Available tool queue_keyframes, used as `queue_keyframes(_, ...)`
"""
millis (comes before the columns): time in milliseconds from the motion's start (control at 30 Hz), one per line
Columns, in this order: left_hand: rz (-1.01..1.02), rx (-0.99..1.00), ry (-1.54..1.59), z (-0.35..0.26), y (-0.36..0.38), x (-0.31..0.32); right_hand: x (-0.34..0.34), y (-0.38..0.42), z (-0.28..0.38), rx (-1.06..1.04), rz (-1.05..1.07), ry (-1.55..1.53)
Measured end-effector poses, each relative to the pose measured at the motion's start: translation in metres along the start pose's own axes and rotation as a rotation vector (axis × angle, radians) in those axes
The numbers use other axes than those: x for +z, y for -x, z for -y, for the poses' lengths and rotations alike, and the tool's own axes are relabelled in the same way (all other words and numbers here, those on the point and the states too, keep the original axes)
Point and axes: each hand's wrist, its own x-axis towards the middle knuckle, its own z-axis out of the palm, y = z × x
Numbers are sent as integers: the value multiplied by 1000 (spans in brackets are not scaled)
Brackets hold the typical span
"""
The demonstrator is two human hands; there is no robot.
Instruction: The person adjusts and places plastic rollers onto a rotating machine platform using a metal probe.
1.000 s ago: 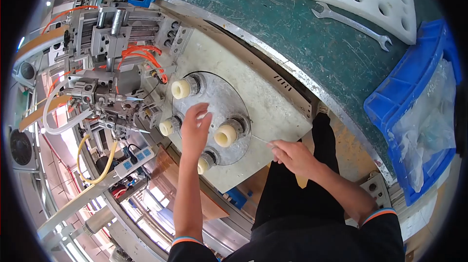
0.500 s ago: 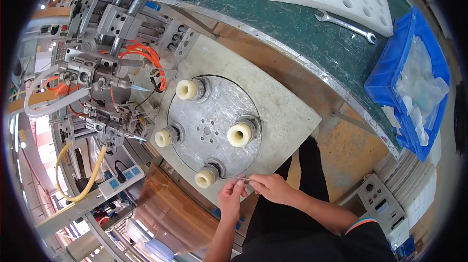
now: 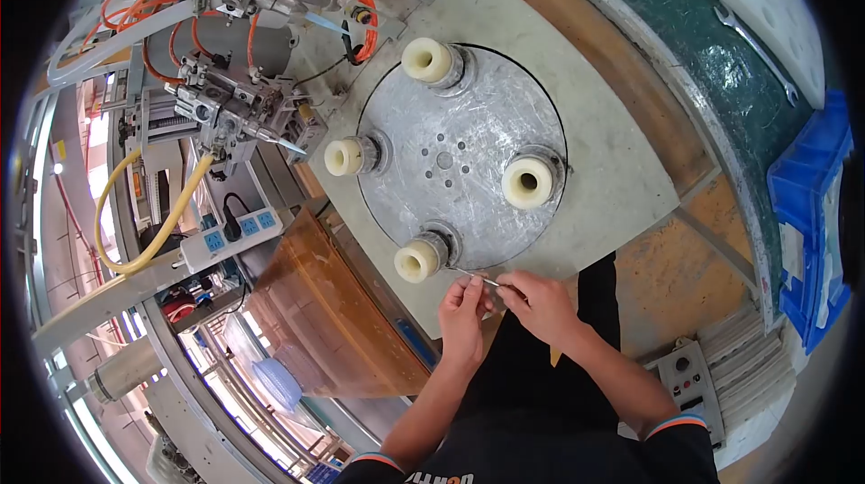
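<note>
At the near edge of the machine plate, my left hand (image 3: 463,311) and my right hand (image 3: 538,304) are close together, fingers pinched on a thin metal piece (image 3: 491,282) that spans between them. It is too small to make out fully. Just beyond them lies the round metal disc (image 3: 487,132), which bears cream-coloured hollow cylinders in metal holders. The nearest cylinder (image 3: 416,261) is left of my left hand; another cylinder (image 3: 527,182) stands beyond my right hand, at the disc's right side.
Pneumatic fixtures (image 3: 216,105) with orange hoses fill the upper left. A power strip (image 3: 232,239) and an amber panel (image 3: 338,313) are at the left. On the green bench (image 3: 712,60) lies a wrench (image 3: 757,50); a blue bin (image 3: 805,205) is at the right.
The view has shifted, so the disc and plate appear larger and closer. Both hands remain together on the thin piece, which now shows more clearly between them.
</note>
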Motion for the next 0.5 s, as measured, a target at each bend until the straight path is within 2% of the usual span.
queue_keyframes(133,-32,40,-29,-1,1,-10,4,-2,-9,105,67,-52)
queue_keyframes(200,-259,299,-329,-2,0,-29,1,-1,-10,221,34,-162)
queue_keyframes(333,-365,535,-475,-20,-18,-64,-6,-1,-12,178,17,-91)
queue_keyframes(400,-290,516,-473,-28,-16,-59,-6,-3,-7,115,-35,-48)
queue_keyframes(467,-307,593,-761,-31,-15,-40,-3,-6,-7,96,-50,-57)
queue_keyframes(500,-302,594,-761,-30,-20,-35,-1,-8,-7,77,-62,-65)
